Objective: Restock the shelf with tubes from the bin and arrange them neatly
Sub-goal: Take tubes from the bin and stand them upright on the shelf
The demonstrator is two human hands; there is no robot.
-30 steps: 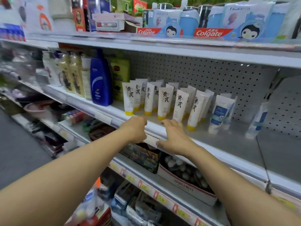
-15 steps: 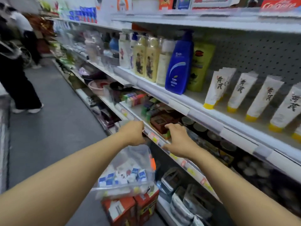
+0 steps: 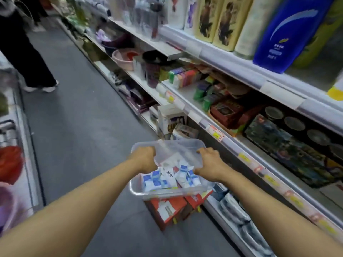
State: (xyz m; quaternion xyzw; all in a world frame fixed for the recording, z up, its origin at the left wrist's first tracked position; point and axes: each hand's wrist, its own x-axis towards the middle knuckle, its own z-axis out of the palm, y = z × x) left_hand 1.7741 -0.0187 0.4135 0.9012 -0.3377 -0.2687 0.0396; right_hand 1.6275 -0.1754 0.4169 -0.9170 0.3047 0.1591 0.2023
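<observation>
Both hands on tube-filled bin

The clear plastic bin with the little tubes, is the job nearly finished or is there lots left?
Lots is left. Done: I cannot tell, because the tube shelf is almost out of view. In hand: the left hand and the right hand are both at the clear plastic bin, over its near rim. Left: the white and blue tubes piled inside the bin must go onto the shelf and be lined up.

both arms outstretched (left grip, right grip curled)
</observation>
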